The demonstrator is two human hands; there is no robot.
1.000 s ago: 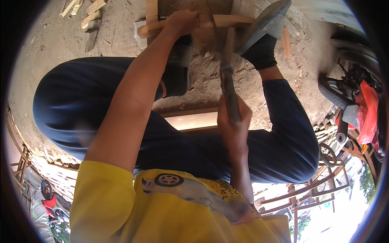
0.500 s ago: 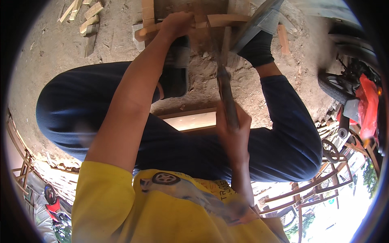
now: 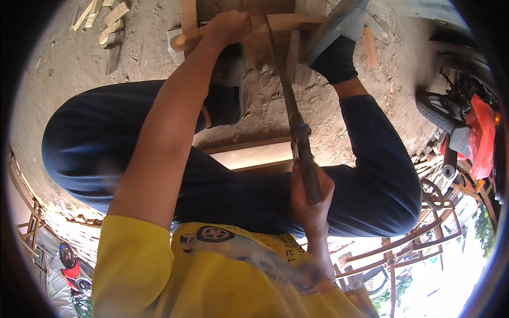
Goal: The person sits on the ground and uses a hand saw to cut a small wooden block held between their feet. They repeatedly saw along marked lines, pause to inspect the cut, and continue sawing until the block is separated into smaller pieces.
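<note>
Over the dirt floor (image 3: 79, 69), the left hand (image 3: 229, 27) clamped the wood piece (image 3: 289, 22) on the block (image 3: 244, 8) while the right hand (image 3: 310, 199) gripped the blade (image 3: 290, 114), mid-chop; the following stroke seemingly needed steady aim clear of fingers.

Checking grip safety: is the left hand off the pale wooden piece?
No, the left hand grips the pale wooden piece near the long blade.

Saw blade (image 3: 289, 100) right of wooden piece (image 3: 286, 22)
</note>
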